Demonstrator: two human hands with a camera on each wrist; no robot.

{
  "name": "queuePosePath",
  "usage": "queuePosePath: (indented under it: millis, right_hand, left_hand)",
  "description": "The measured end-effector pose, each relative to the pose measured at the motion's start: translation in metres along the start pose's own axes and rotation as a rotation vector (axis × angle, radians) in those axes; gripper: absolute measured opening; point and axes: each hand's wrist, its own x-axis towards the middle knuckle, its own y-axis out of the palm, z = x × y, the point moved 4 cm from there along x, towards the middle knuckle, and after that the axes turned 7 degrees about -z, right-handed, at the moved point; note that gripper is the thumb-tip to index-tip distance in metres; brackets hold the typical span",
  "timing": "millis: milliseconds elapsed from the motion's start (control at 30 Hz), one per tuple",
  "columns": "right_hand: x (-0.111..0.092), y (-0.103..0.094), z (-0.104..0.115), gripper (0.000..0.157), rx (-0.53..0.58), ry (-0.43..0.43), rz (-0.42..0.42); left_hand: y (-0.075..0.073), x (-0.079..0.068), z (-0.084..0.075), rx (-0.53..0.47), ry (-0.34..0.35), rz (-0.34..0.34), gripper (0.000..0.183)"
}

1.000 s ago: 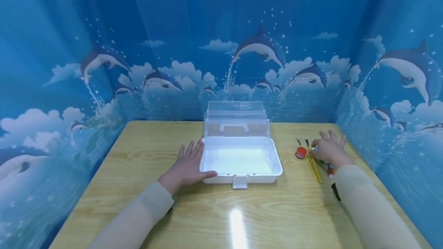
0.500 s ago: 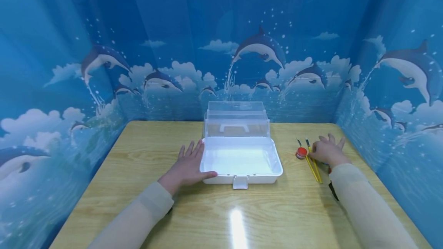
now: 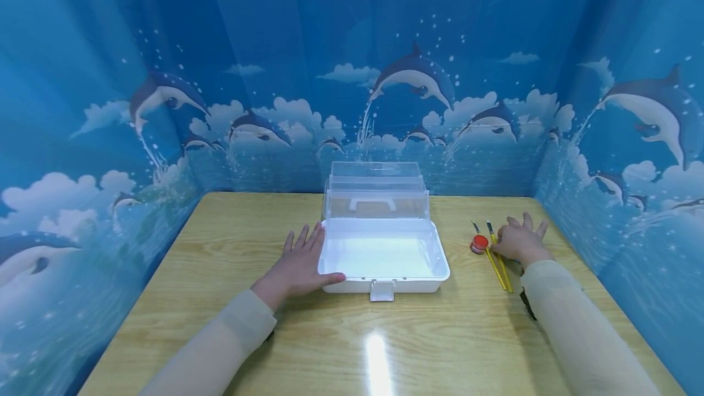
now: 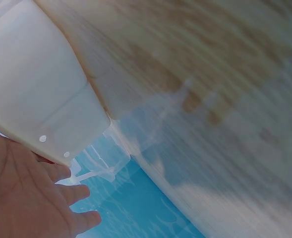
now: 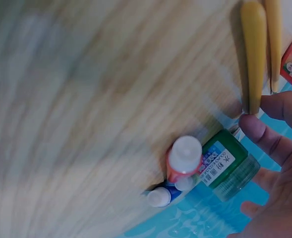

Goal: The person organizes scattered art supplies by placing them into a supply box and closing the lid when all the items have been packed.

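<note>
My left hand (image 3: 297, 264) lies with straight fingers along the left side of a white plastic box (image 3: 385, 284), thumb over its front rim. The box's clear lid (image 3: 376, 188) stands raised at the back. At the right, my right hand (image 3: 522, 242) pinches a yellow-handled paintbrush (image 5: 255, 49) near its bristle end, between thumb and index finger; the other fingers are spread. A second paintbrush (image 3: 495, 269) lies beside it, next to a red-lidded paint jar (image 3: 479, 244). Under the right hand, in the right wrist view, sits a green paint jar (image 5: 227, 163).
Beside the green jar are a red tube (image 5: 184, 156) and a blue tube (image 5: 163, 194), both with white caps. The wooden table (image 3: 236, 219) is backed by a blue dolphin-print curtain (image 3: 275, 47). A clear latch (image 3: 382, 291) hangs at the box's front.
My right hand has moved slightly down and left onto the paintbrush, which has shifted a little to the right. The tubes are now covered in the head view. My left hand has stayed still.
</note>
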Motion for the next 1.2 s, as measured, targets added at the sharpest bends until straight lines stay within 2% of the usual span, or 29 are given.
queuePosePath:
  millis: [167, 500, 867, 1200]
  right_hand:
    - [0.002, 0.001, 0.0, 0.035, -0.012, 0.012, 0.015]
    - [0.002, 0.003, -0.003, 0.04, 0.003, 0.032, 0.034]
    - [0.0, -0.007, -0.01, 0.032, 0.063, 0.023, -0.001]
    - [-0.004, -0.027, -0.006, 0.03, 0.072, -0.002, -0.047]
  left_hand:
    - [0.0, -0.001, 0.0, -0.003, -0.005, 0.002, 0.121]
    - [0.002, 0.001, 0.001, 0.001, -0.007, 0.0, 0.12]
    - [0.003, 0.001, 0.001, -0.006, -0.014, -0.009, 0.119]
    - [0.003, 0.001, 0.002, -0.011, -0.025, -0.005, 0.12]
